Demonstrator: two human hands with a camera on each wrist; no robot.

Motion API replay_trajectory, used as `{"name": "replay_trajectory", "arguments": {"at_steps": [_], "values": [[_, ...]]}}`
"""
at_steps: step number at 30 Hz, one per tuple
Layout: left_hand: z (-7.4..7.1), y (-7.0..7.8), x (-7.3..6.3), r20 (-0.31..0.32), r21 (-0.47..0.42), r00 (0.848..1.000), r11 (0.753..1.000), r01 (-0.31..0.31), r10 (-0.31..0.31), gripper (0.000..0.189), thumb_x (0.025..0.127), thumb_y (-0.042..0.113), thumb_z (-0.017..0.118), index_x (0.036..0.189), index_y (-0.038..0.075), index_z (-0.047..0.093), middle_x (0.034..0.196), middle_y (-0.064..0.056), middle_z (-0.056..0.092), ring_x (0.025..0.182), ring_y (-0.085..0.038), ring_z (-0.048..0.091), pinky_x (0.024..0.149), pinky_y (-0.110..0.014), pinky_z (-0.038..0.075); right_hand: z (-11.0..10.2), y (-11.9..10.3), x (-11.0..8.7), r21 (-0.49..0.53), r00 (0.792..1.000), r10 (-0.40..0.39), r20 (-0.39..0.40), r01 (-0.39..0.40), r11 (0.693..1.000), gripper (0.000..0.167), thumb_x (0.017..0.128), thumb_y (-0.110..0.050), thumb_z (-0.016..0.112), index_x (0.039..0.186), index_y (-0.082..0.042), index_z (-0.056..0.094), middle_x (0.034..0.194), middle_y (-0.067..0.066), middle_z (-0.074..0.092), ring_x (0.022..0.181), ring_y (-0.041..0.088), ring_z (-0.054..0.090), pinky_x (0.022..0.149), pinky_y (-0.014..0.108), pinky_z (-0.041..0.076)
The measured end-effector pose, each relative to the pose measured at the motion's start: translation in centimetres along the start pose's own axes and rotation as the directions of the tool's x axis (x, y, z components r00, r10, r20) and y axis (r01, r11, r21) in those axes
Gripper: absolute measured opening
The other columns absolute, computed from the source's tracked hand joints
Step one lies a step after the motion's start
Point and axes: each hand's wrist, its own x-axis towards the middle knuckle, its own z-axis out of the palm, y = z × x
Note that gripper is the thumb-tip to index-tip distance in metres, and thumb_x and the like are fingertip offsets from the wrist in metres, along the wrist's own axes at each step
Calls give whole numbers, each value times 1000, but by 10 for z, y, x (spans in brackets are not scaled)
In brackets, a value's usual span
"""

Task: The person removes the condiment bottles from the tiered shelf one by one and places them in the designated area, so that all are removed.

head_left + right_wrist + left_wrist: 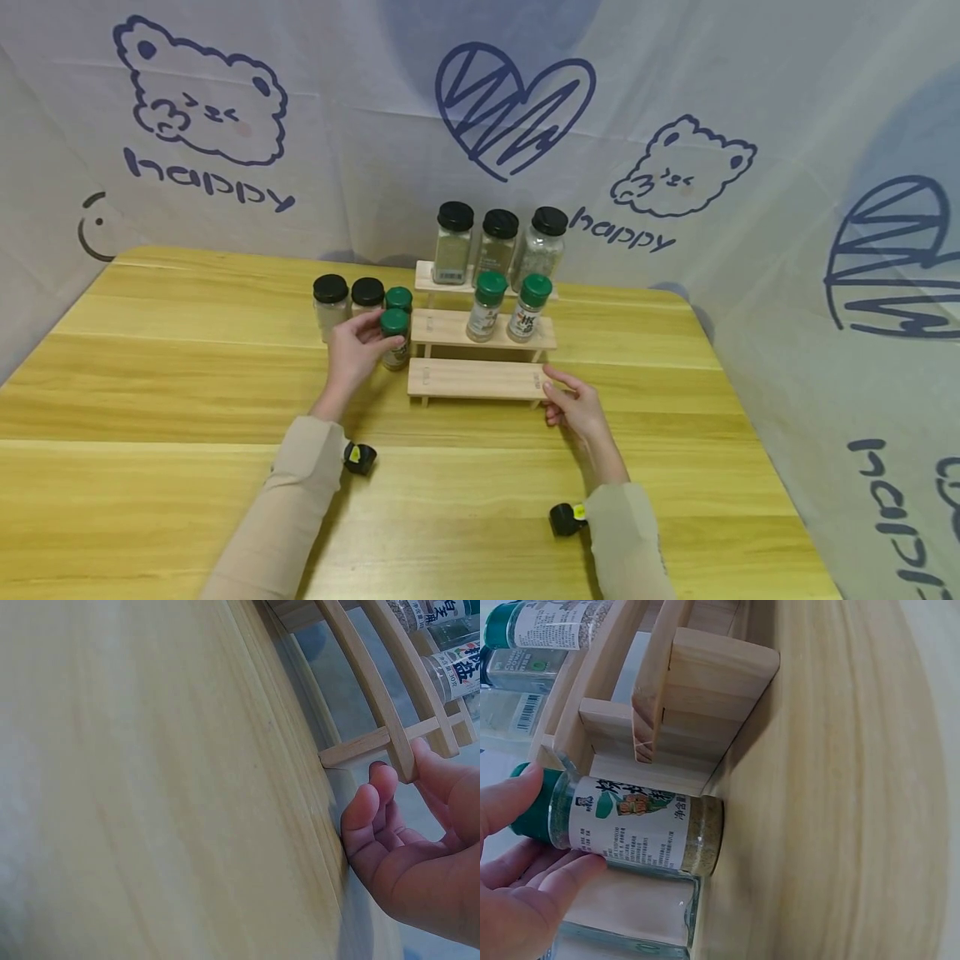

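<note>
My left hand (349, 357) holds a green-capped spice jar (634, 823), thumb on the cap and fingers against its side. The jar stands upright at or very near the table, just left of the wooden three-tier rack (480, 380). With my right hand (583, 410) I pinch the right end of the rack's lowest tier, thumb on its edge and fingers curled by it. Two green-capped jars, a left one (486, 310) and a right one (528, 312), stand on the middle tier. The top tier bears three black-capped jars, including a clear-sided one (542, 247). The lowest tier is bare.
Left of the rack, two black-capped jars, one farther left (331, 307) and one nearer (367, 293), stand beside another green-capped jar (398, 298). The wood-grain table (465, 517) stretches toward me. A printed cloth (345, 92) hangs behind it.
</note>
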Motion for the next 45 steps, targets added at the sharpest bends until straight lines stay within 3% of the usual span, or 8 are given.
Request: {"name": "replay_trajectory", "arguments": {"at_steps": [12, 18, 24, 33, 45], "values": [[-6, 5, -5, 8, 7, 1000, 1000, 7, -7, 45, 75, -7, 66, 117, -12, 50, 115, -26, 53, 103, -32, 55, 81, -26, 48, 1, -1, -1, 14, 1000, 2, 3, -2, 1000, 39, 89, -4, 54, 127, 2, 47, 57, 3, 60, 42, 8, 50, 40, 19, 45], [-10, 5, -10, -8, 73, 1000, 997, 18, -18, 40, 76, -1, 67, 113, -8, 54, 110, -23, 57, 98, -31, 57, 79, -27, 49, 1, 0, -1, 15, 1000, 0, 0, 0, 1000, 39, 88, -4, 55, 126, 2, 48, 57, 4, 59, 42, 8, 49, 40, 19, 45], [-11, 6, -14, -53, 132, 999, 991, 5, 2, 29, 77, 1, 67, 104, -8, 59, 100, -23, 60, 88, -28, 57, 70, -19, 46, 1, 1, -1, 9, 1000, -3, 2, 3, 1000, 39, 88, -4, 55, 126, 2, 48, 57, 3, 59, 42, 8, 49, 40, 19, 45], [-12, 11, -18, -39, 132, 999, 991, 7, -2, 25, 79, 6, 67, 99, -7, 62, 96, -20, 62, 74, -9, 57, 65, -14, 47, 1, 1, 0, 14, 1000, 1, 5, -1, 1000, 39, 88, -5, 55, 126, 1, 48, 57, 3, 59, 42, 8, 50, 40, 19, 46], [-2, 25, -20, -6, 71, 996, 993, -91, 91, 23, 77, 1, 68, 97, -9, 62, 93, -22, 63, 72, -6, 57, 68, -15, 47, 1, 0, 0, 14, 1000, -9, 7, 9, 1000, 40, 88, -5, 55, 126, 2, 47, 57, 3, 59, 42, 7, 49, 40, 19, 45]]}}
